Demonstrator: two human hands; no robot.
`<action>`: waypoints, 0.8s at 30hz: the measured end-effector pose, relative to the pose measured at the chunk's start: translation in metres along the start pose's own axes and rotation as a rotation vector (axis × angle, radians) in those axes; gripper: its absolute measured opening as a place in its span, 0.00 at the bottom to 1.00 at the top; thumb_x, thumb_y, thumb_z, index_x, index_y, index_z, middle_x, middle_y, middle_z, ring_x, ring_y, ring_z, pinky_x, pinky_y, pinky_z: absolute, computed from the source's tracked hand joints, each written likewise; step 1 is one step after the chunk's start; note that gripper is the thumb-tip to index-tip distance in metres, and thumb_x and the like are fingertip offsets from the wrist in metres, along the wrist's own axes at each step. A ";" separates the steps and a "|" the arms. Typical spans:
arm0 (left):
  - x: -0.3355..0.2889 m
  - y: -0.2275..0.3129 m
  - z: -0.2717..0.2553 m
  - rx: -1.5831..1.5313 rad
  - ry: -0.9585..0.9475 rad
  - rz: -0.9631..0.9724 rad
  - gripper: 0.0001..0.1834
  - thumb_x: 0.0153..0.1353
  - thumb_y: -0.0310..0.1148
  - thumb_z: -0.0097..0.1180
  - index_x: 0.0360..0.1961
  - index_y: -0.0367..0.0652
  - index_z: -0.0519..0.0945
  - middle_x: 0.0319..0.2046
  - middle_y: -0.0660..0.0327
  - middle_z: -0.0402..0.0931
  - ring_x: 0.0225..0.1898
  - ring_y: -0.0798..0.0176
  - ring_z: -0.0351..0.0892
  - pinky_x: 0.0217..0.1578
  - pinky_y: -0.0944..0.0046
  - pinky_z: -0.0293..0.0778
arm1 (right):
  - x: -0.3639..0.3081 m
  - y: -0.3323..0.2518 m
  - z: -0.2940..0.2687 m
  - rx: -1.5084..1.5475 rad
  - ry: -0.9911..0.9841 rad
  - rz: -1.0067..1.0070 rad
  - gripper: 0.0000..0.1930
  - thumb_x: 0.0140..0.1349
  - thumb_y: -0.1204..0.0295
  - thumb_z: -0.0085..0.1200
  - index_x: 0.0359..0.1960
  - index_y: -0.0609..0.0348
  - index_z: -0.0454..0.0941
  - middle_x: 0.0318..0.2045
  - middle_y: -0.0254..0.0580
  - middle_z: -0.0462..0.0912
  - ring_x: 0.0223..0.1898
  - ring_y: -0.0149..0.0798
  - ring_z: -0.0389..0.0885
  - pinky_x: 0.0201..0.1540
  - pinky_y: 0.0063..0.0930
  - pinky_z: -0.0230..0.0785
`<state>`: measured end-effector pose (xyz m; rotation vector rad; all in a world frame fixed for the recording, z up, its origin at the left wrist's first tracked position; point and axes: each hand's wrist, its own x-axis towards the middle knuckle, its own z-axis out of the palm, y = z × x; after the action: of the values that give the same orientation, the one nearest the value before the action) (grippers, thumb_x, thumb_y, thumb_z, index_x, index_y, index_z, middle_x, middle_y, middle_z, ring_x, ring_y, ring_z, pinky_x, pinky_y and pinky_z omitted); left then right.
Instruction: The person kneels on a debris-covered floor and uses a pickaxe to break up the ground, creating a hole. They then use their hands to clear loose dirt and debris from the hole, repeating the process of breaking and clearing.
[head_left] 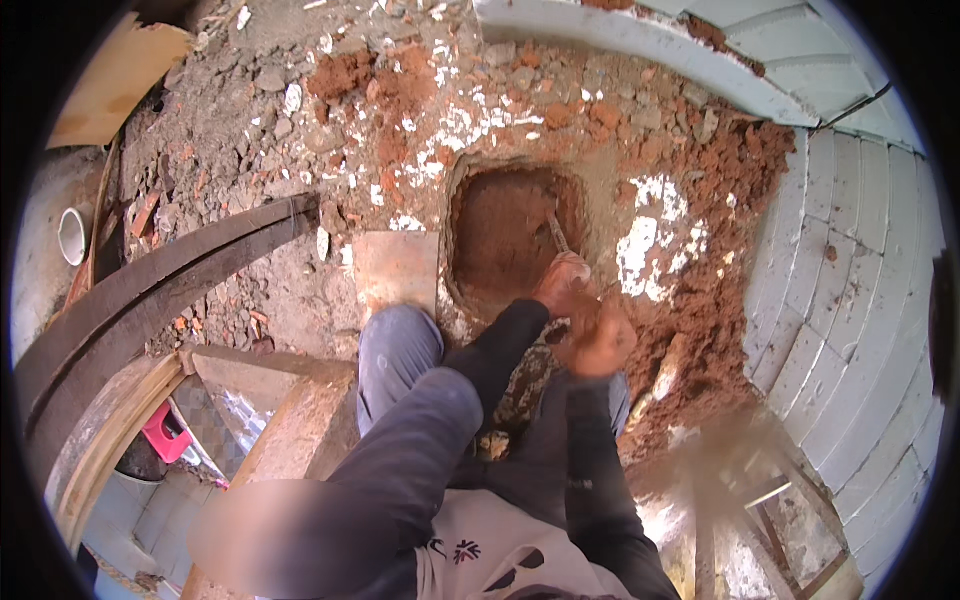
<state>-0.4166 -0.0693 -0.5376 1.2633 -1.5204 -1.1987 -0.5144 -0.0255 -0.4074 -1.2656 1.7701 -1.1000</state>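
Observation:
A square hole (465, 235) with reddish earth walls opens in the ground in front of me. My left hand (563, 280) is closed around a thin bar (559, 236) that looks like ribbed metal and slants down into the hole. Just below and to the right, my right hand (600, 340) is also closed, apparently on the near end of the same bar. The fingers overlap there and hide that end. The bar's far tip lies against the hole's right wall, too small to make out clearly.
Loose red soil (710, 345) is heaped right of the hole, beside a white block wall (835, 250). A flat square tile (397, 268) lies at the hole's left edge. Rubble surrounds a dark curved-looking beam (200, 252) at left. A wooden frame (780, 530) stands lower right.

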 end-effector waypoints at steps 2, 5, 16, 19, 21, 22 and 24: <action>0.019 -0.028 -0.010 -0.440 0.162 -0.370 0.14 0.40 0.31 0.70 0.24 0.45 0.74 0.27 0.57 0.74 0.38 0.48 0.75 0.42 0.53 0.69 | 0.012 0.023 0.023 -0.182 -0.042 -0.179 0.05 0.68 0.77 0.53 0.34 0.65 0.79 0.27 0.35 0.75 0.29 0.32 0.72 0.31 0.30 0.67; -0.027 -0.036 0.011 -0.269 0.249 -0.112 0.14 0.39 0.30 0.71 0.25 0.45 0.76 0.29 0.57 0.76 0.40 0.47 0.76 0.43 0.52 0.70 | 0.003 -0.027 0.017 0.062 -0.215 0.001 0.05 0.67 0.76 0.55 0.33 0.63 0.80 0.25 0.31 0.74 0.26 0.27 0.69 0.32 0.26 0.68; -0.050 0.004 0.002 -0.278 0.142 -0.228 0.10 0.45 0.29 0.64 0.20 0.44 0.73 0.26 0.57 0.74 0.36 0.48 0.74 0.42 0.53 0.70 | -0.025 -0.050 0.012 0.414 -0.048 0.381 0.19 0.70 0.67 0.57 0.20 0.61 0.73 0.20 0.29 0.71 0.23 0.22 0.63 0.24 0.24 0.54; -0.054 0.033 0.001 -0.687 0.286 -0.304 0.10 0.48 0.29 0.64 0.21 0.42 0.72 0.26 0.57 0.71 0.34 0.49 0.72 0.42 0.54 0.69 | -0.037 -0.096 -0.006 0.359 -0.137 0.368 0.22 0.73 0.64 0.52 0.20 0.61 0.71 0.19 0.31 0.71 0.20 0.22 0.62 0.22 0.24 0.51; -0.059 0.090 -0.023 -0.066 0.104 0.045 0.10 0.50 0.28 0.63 0.19 0.42 0.72 0.25 0.58 0.72 0.33 0.48 0.73 0.41 0.53 0.70 | -0.050 -0.149 -0.017 0.379 -0.149 0.329 0.23 0.74 0.65 0.51 0.19 0.62 0.70 0.18 0.30 0.70 0.20 0.21 0.62 0.22 0.24 0.51; -0.076 0.092 -0.023 -0.114 0.106 0.032 0.10 0.50 0.27 0.63 0.20 0.42 0.72 0.25 0.57 0.72 0.33 0.48 0.73 0.41 0.52 0.70 | -0.059 -0.161 -0.020 0.388 -0.164 0.314 0.23 0.75 0.65 0.50 0.18 0.62 0.70 0.18 0.30 0.70 0.21 0.21 0.62 0.22 0.24 0.51; -0.077 0.097 -0.034 -0.166 0.138 0.060 0.10 0.50 0.27 0.63 0.20 0.41 0.73 0.26 0.57 0.72 0.34 0.48 0.73 0.42 0.52 0.70 | -0.063 -0.158 -0.017 0.104 -0.225 0.148 0.13 0.73 0.68 0.51 0.33 0.66 0.78 0.29 0.37 0.80 0.31 0.31 0.77 0.34 0.27 0.68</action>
<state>-0.3920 0.0054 -0.4361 1.1573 -1.3215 -1.1495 -0.4525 0.0129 -0.2527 -1.1294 1.5892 -0.9162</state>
